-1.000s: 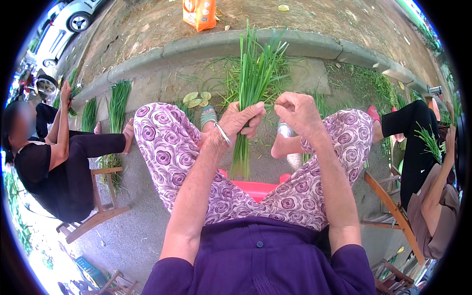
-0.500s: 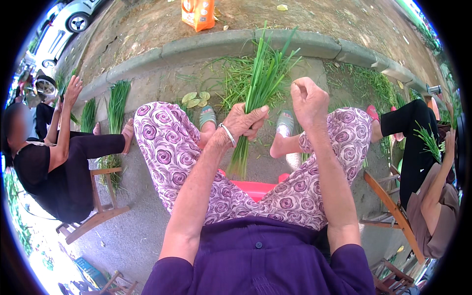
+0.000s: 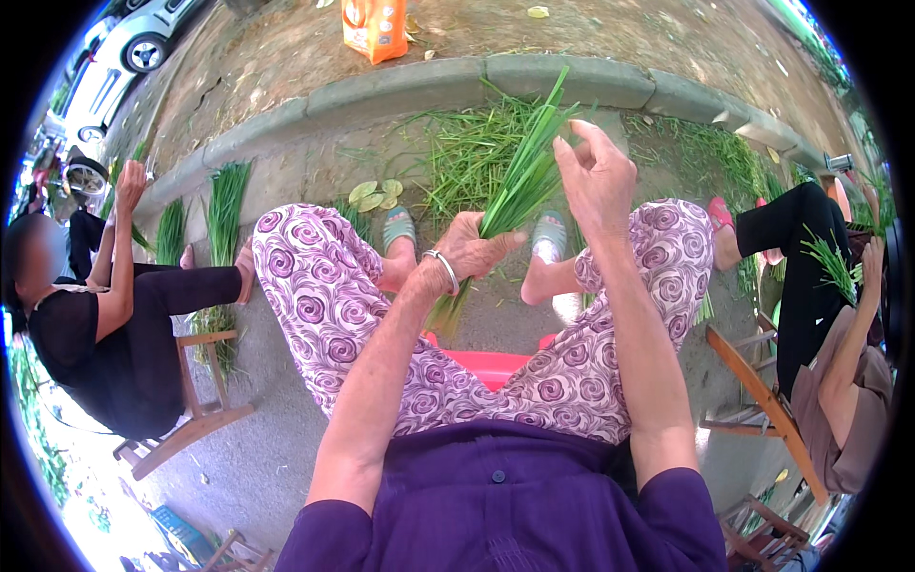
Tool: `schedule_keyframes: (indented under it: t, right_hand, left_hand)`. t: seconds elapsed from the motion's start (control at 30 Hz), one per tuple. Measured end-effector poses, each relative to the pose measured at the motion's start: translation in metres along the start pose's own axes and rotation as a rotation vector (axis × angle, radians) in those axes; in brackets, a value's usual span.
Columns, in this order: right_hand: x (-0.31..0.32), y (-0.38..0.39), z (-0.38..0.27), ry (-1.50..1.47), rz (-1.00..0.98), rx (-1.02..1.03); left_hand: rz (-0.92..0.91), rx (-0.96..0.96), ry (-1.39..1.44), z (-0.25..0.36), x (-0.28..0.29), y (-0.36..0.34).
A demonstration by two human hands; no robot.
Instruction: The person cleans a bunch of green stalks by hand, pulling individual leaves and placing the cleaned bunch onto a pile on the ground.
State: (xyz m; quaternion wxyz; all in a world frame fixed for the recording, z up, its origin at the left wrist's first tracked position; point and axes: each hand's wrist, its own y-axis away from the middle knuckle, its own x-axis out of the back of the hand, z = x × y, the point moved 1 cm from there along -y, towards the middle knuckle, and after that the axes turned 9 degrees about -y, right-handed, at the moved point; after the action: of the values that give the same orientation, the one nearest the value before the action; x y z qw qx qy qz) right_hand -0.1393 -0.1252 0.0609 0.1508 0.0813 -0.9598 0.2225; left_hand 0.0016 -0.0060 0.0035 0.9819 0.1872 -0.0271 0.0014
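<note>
My left hand (image 3: 469, 246) is wrapped round a bunch of garlic chives (image 3: 522, 176), with a silver bangle at the wrist. The green leaf ends slant up and to the right, and the paler ends stick out below the fist. Close to the right side of the leaf tips is my right hand (image 3: 599, 176). Its thumb and forefinger are drawn together in a pinch; whatever they hold, if anything, is too small to make out. Beyond the bunch lies a heap of loose green trimmings (image 3: 467, 157) on the pavement.
A kerb (image 3: 400, 88) runs across the far side, with an orange bag (image 3: 375, 29) on the dirt behind it. Chive bundles (image 3: 227, 212) stand at left. People sit on wooden chairs at left (image 3: 205, 419) and right (image 3: 762, 410). Between my legs shows a pink stool (image 3: 486, 365).
The chive bunch has tipped further right and its tips are lower. My right hand has risen slightly, its fist loosening into a pinch beside the leaves.
</note>
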Motion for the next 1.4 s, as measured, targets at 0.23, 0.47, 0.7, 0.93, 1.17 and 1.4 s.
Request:
schedule_keyframes:
  t: [0.23, 0.47, 0.7, 0.93, 1.17, 1.4]
  right_hand:
    - [0.011, -0.008, 0.019, -0.346, -0.025, -0.171]
    - [0.023, -0.007, 0.025, -0.685, -0.125, -0.405]
    - [0.030, -0.006, 0.023, -0.641, -0.176, -0.456]
    - [0.036, -0.008, 0.019, -0.401, -0.274, -0.329]
    - [0.036, -0.006, 0.010, -0.199, -0.320, -0.273]
    - [0.033, 0.001, 0.019, 0.094, -0.308, -0.032]
  left_hand:
    - [0.005, 0.009, 0.041, 0.004, 0.000, 0.006]
    - [-0.061, 0.038, 0.299, 0.009, 0.012, 0.009]
    - [-0.009, 0.036, 0.369, 0.007, 0.017, 0.009]
    - [0.066, 0.034, 0.365, 0.006, 0.027, 0.009]
    - [0.167, 0.034, 0.350, 0.005, 0.032, 0.010]
    - [0.182, 0.015, 0.332, 0.005, 0.037, 0.009]
